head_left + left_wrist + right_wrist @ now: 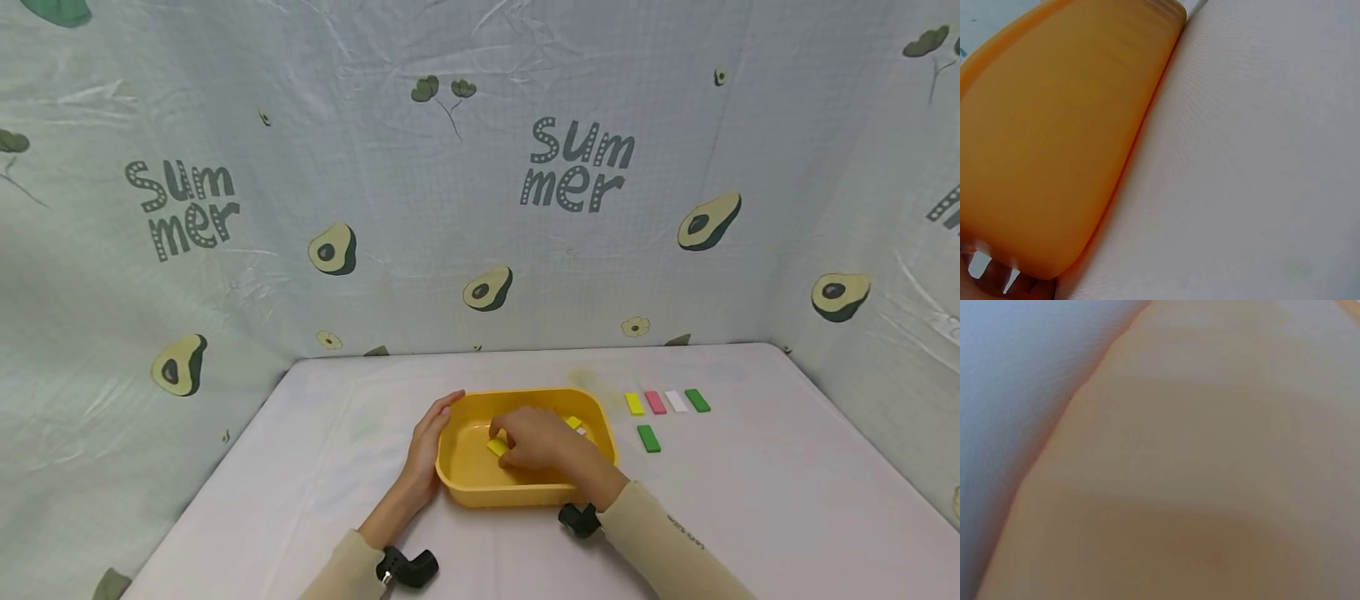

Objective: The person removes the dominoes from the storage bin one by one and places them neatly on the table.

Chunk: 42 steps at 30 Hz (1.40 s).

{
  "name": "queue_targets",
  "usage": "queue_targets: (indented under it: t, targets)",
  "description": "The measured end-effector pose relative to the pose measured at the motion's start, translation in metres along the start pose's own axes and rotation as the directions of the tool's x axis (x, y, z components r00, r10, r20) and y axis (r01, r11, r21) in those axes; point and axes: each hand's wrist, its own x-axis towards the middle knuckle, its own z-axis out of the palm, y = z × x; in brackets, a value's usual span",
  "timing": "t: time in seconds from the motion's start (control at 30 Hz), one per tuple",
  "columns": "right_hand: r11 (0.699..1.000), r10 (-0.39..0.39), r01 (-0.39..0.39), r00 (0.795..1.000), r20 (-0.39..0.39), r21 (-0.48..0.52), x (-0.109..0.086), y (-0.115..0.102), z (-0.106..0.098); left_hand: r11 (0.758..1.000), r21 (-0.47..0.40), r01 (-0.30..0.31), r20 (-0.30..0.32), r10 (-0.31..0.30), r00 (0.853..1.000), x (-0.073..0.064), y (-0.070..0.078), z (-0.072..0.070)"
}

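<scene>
A yellow plastic tray [487, 497] stands on the table, and its orange-looking outer wall [1066, 125] fills much of the left wrist view. Along the tray's left side rests my left hand [426, 446], its fingers fairly straight against the wall and rim near the far corner. My right hand [534, 437] reaches down inside the tray, thumb and forefinger at either side of a small yellow block [497, 447], which it pinches. Another yellow block [573, 422] and a whitish one [581, 431] show behind that hand. It covers part of the tray's floor. The right wrist view shows mostly blurred tray wall.
Right of the tray, a yellow block [634, 404], a pink block [655, 402], a white block [676, 402] and a green block [697, 401] lie in a row. Below the row lies another green block [648, 438]. A printed curtain [405, 167] hangs behind the table.
</scene>
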Motion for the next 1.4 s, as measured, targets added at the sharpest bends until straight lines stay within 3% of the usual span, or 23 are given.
queue_targets:
  t: [0.47, 0.73, 1.13, 1.4]
  targets:
    - [0.998, -0.027, 0.024, 0.998, 0.054, 0.062, -0.004, 0.004, -0.004, 1.0, 0.0, 0.013, 0.003, -0.013, 1.0, -0.001, 0.001, 0.001]
    - [0.999, 0.001, -0.001, 1.0, 0.013, 0.045, -0.006, 0.006, -0.01, 1.0, 0.018, 0.014, -0.005, -0.014, 1.0, -0.002, -0.001, 0.0]
    - [0.993, -0.06, 0.062, 0.998, -0.025, 0.097, -0.025, 0.004, -0.048, 1.0, 0.027, 0.014, -0.006, -0.014, 1.0, 0.0, -0.001, 0.001]
    - [0.992, -0.049, 0.057, 0.997, -0.066, 0.117, -0.038, 0.013, -0.065, 1.0, 0.013, 0.013, -0.006, -0.013, 1.0, -0.001, -0.001, 0.0]
